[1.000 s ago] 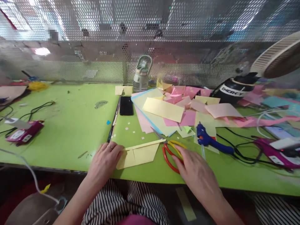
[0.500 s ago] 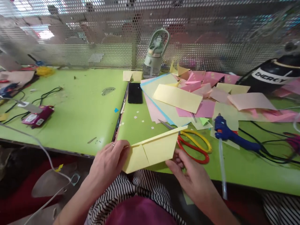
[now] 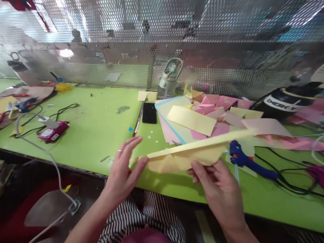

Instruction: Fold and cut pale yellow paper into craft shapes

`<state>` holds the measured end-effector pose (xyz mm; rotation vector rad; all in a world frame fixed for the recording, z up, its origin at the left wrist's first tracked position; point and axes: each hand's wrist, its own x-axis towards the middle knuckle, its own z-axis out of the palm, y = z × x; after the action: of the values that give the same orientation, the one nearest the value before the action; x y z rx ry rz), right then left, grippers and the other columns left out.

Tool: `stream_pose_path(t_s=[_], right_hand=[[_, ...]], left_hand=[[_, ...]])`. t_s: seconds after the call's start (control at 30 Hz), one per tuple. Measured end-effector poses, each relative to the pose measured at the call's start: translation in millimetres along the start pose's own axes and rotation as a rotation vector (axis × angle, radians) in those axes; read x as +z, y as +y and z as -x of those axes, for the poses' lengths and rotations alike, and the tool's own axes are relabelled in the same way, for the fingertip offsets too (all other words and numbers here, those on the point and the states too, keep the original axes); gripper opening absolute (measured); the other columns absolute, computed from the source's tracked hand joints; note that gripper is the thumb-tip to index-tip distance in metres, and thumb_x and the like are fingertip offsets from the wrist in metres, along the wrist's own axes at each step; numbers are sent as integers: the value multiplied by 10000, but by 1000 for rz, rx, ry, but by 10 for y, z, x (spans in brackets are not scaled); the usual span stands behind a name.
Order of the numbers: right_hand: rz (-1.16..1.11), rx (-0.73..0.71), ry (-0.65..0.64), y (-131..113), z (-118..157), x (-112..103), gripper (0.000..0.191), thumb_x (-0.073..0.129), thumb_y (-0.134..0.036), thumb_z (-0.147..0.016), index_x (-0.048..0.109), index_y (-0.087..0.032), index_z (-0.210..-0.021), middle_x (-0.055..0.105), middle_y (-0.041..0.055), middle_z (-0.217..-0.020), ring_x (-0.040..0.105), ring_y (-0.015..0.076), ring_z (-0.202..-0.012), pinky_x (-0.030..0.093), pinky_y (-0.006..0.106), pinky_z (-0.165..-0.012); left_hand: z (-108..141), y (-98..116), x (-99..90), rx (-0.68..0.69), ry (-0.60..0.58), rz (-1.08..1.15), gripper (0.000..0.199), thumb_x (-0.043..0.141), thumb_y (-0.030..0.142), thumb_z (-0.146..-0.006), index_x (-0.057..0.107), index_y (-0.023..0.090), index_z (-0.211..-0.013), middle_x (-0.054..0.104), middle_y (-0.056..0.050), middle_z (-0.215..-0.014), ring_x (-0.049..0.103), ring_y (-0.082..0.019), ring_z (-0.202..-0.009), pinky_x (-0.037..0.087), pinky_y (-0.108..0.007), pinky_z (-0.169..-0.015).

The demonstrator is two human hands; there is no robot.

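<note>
A folded sheet of pale yellow paper (image 3: 187, 158) is held slantwise above the table's front edge, its right end raised and blurred. My right hand (image 3: 220, 192) pinches its lower edge between thumb and fingers. At the paper's left end, my left hand (image 3: 125, 168) is open, thumb and fingers spread; whether the thumb still touches the paper I cannot tell. The paper covers the scissors that lay behind it. A blue glue gun (image 3: 249, 163) lies just right of the paper, its cord running off to the right.
Pink, yellow and blue paper pieces (image 3: 192, 119) pile up at the back right, near a drink bottle (image 3: 168, 81) and a black phone (image 3: 149, 113). A black object marked ENERGY (image 3: 280, 99) stands far right. On the left lies a purple box with cables (image 3: 54, 131).
My left hand has loosened and spread its fingers. My right hand has moved the paper rightward and tilted it, so it now hides the scissors. The camera view has shifted upward.
</note>
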<state>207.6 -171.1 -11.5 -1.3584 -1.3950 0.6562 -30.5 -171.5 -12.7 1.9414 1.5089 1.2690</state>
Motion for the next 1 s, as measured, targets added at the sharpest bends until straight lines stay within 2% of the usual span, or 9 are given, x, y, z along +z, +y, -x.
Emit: stream_pose_path(t_s=[0.07,0.2,0.27,0.37,0.47,0.57,0.7,0.9,1.0], right_hand=[[131,-272,173,31,-20,-28,169,642,-294,-881,659,-250,-1044,745,51,-922,714,205,-790,596,344,-695],[363,-763,152,67,-60,-29,391,620,-74,-838,650,-290,-1162,708,58,-1196,671,237,-1082,549,410,-913],[413,-843,64,67,-53,1,443,562,-12,-837,653,-288,-1171,698,55,-1226,677,220,-1078,557,387,-903],[406,-866,-42,97,6,38,457,504,14,-838,674,-282,-1141,687,48,-1253,685,202,-1067,563,361,-904],[291,-705,-23,167,83,34,381,503,-49,-876,673,-283,-1125,659,57,-1294,657,212,-1122,558,377,-915],[-15,-296,93,224,115,-4,281,477,-241,-956,611,-264,-1202,653,96,-1263,671,218,-1051,589,360,-784],[-311,129,-118,197,83,-42,383,474,-496,-948,608,-206,-1160,718,90,-960,677,199,-774,555,306,-604],[-367,308,-45,76,65,16,404,714,-584,-744,614,-197,-682,578,-12,-546,511,122,-495,412,239,-440],[-364,352,-64,68,94,32,421,770,-571,-683,603,-189,-624,570,-12,-506,490,106,-455,372,225,-404]], left_hand=[[-14,19,0,-20,115,107,331,538,347,-961,552,230,-1270,581,-100,-1300,525,-230,-1218,434,-405,-1024],[-81,89,161,-184,-345,742,386,485,458,-973,589,235,-1271,663,-90,-1196,616,-212,-1092,496,-379,-944],[-151,113,292,-320,-441,993,434,582,479,-917,606,203,-1251,702,-89,-1064,656,-199,-962,524,-358,-868],[-245,101,460,-463,-384,1129,512,787,368,-763,620,180,-1209,683,-28,-843,629,-132,-747,520,-285,-739],[-283,67,544,-498,-350,1148,548,816,329,-717,603,169,-1196,638,7,-769,588,-103,-677,496,-249,-672],[-285,43,579,-437,-346,1059,504,786,321,-734,591,158,-1169,620,12,-743,566,-104,-669,481,-244,-653],[-237,38,610,-362,-369,889,396,706,293,-782,608,166,-1144,611,-3,-782,562,-118,-719,457,-243,-662],[-184,86,456,-237,-489,614,288,542,245,-859,648,180,-1119,656,-23,-838,570,-128,-726,440,-253,-662],[-234,114,328,-191,-524,501,277,527,251,-862,665,182,-1091,697,-36,-888,598,-145,-761,458,-275,-697]])
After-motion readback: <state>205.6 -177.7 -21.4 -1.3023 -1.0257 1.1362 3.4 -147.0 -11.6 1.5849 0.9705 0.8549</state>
